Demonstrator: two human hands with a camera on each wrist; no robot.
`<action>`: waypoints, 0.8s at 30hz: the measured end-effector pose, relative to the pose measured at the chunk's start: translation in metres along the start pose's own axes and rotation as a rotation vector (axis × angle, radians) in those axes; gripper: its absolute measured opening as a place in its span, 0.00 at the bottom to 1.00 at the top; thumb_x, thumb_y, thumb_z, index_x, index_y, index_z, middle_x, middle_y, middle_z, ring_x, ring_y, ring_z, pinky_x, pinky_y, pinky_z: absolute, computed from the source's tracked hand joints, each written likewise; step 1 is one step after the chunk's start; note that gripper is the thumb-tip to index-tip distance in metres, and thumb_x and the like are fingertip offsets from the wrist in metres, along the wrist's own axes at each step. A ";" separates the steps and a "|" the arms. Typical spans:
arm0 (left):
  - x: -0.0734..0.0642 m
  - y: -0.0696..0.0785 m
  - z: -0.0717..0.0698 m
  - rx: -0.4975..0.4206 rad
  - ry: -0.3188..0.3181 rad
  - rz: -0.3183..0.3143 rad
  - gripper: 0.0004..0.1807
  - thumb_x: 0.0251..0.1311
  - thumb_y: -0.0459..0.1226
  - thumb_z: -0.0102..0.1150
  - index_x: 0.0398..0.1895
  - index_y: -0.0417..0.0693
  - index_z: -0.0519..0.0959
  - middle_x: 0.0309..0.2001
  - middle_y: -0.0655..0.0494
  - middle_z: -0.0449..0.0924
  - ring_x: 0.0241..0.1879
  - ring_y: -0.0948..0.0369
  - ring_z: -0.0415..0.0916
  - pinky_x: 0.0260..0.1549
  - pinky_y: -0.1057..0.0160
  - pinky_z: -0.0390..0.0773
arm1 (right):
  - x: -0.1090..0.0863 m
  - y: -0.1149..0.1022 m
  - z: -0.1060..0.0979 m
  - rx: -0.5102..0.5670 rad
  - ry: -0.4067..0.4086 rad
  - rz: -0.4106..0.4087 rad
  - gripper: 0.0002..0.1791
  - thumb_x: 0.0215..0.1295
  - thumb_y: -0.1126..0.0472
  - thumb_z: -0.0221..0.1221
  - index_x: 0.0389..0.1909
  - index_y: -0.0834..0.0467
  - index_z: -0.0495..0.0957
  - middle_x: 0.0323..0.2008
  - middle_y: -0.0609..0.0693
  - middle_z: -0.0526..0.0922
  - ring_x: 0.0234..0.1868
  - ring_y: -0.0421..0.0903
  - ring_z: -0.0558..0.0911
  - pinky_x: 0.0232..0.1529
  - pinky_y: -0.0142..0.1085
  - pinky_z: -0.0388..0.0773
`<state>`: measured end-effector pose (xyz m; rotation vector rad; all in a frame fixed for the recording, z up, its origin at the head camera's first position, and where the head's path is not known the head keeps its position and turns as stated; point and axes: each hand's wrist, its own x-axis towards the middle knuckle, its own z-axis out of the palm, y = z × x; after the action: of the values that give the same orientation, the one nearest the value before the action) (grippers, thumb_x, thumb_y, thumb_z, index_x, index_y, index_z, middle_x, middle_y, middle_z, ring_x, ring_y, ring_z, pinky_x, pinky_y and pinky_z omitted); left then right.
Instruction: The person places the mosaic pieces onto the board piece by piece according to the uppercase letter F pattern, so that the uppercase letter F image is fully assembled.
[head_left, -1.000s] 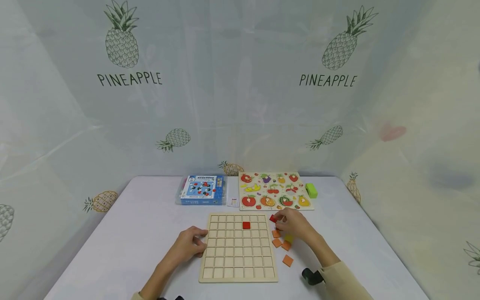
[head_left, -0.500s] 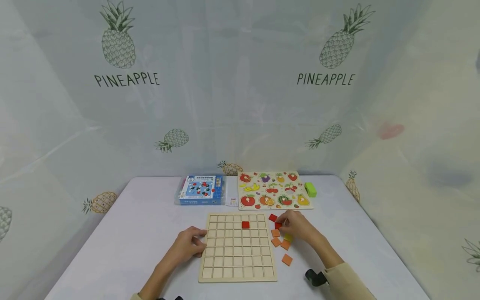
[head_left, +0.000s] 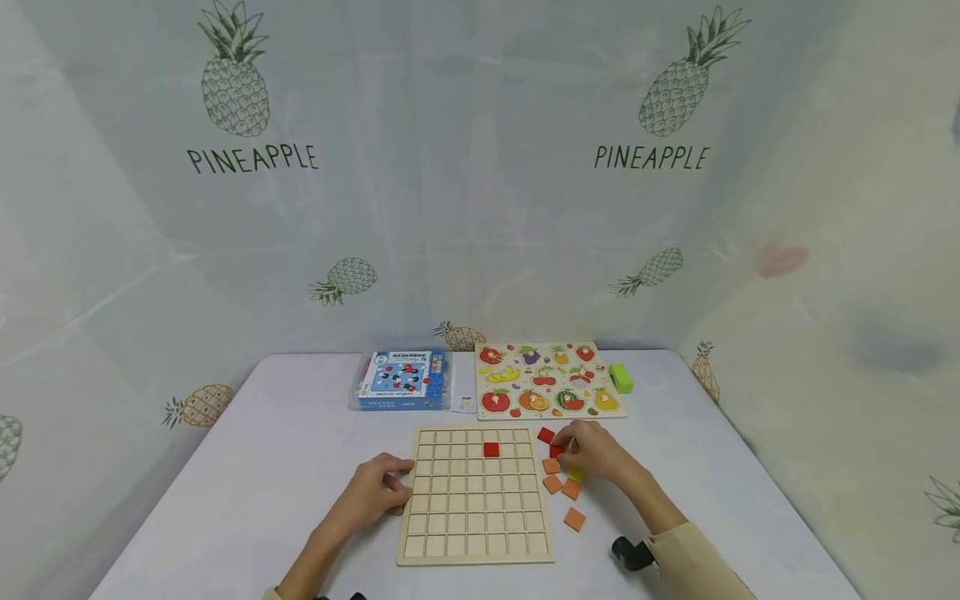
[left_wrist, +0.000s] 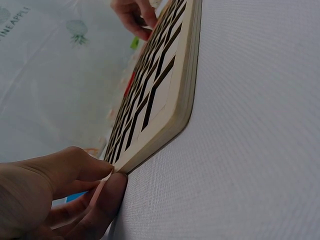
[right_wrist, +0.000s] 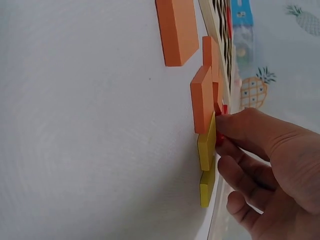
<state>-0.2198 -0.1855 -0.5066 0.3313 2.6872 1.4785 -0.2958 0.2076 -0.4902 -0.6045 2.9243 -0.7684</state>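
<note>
The right hand (head_left: 592,450) is pinching a red tile (head_left: 556,451) half-hidden by fingers, while the left hand (head_left: 375,490), loosely spread, just touches the grid board (head_left: 476,503).

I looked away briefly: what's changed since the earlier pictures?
The right hand has moved off the farther red tile, slightly toward the person, and now pinches the nearer red tile. The left hand still holds the board; it and the orange tiles stayed put.
</note>
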 end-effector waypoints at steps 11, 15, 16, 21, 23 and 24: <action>-0.001 0.001 -0.001 0.003 -0.010 0.007 0.25 0.48 0.26 0.67 0.54 0.29 0.78 0.44 0.41 0.77 0.28 0.66 0.78 0.19 0.68 0.83 | 0.003 -0.011 -0.003 0.001 0.049 -0.032 0.11 0.53 0.58 0.71 0.37 0.55 0.85 0.33 0.44 0.82 0.28 0.39 0.73 0.25 0.25 0.74; -0.001 0.002 -0.002 0.004 -0.008 0.005 0.25 0.48 0.26 0.66 0.54 0.29 0.78 0.44 0.41 0.77 0.27 0.67 0.78 0.19 0.67 0.84 | 0.009 -0.019 -0.002 0.006 0.039 -0.054 0.11 0.53 0.57 0.71 0.38 0.55 0.85 0.31 0.43 0.81 0.27 0.39 0.73 0.24 0.26 0.74; -0.001 0.002 -0.002 0.003 -0.007 0.005 0.25 0.48 0.26 0.66 0.54 0.29 0.78 0.44 0.41 0.77 0.27 0.67 0.78 0.19 0.67 0.84 | 0.010 -0.022 -0.001 0.008 0.038 -0.061 0.12 0.53 0.57 0.71 0.38 0.55 0.85 0.31 0.43 0.81 0.28 0.39 0.73 0.25 0.26 0.74; -0.001 0.001 0.000 0.001 -0.004 0.003 0.25 0.49 0.26 0.66 0.54 0.29 0.78 0.44 0.42 0.77 0.26 0.68 0.77 0.19 0.68 0.83 | 0.017 -0.033 0.005 0.017 0.022 -0.095 0.10 0.54 0.58 0.70 0.38 0.54 0.85 0.30 0.43 0.79 0.30 0.39 0.72 0.26 0.26 0.72; 0.000 0.000 0.000 0.008 -0.004 0.000 0.25 0.49 0.26 0.66 0.54 0.29 0.78 0.44 0.43 0.77 0.27 0.67 0.77 0.19 0.68 0.83 | 0.020 -0.037 0.008 0.027 0.009 -0.126 0.09 0.56 0.59 0.69 0.38 0.54 0.85 0.31 0.44 0.80 0.29 0.39 0.72 0.25 0.26 0.72; 0.000 0.000 0.000 0.012 -0.004 -0.002 0.25 0.49 0.26 0.66 0.54 0.30 0.78 0.44 0.43 0.77 0.27 0.67 0.77 0.19 0.68 0.83 | 0.022 -0.039 0.010 0.035 0.001 -0.140 0.08 0.56 0.59 0.69 0.38 0.54 0.85 0.31 0.44 0.81 0.29 0.39 0.73 0.25 0.26 0.73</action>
<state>-0.2194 -0.1854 -0.5066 0.3320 2.6935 1.4601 -0.3002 0.1634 -0.4789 -0.8136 2.8864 -0.8320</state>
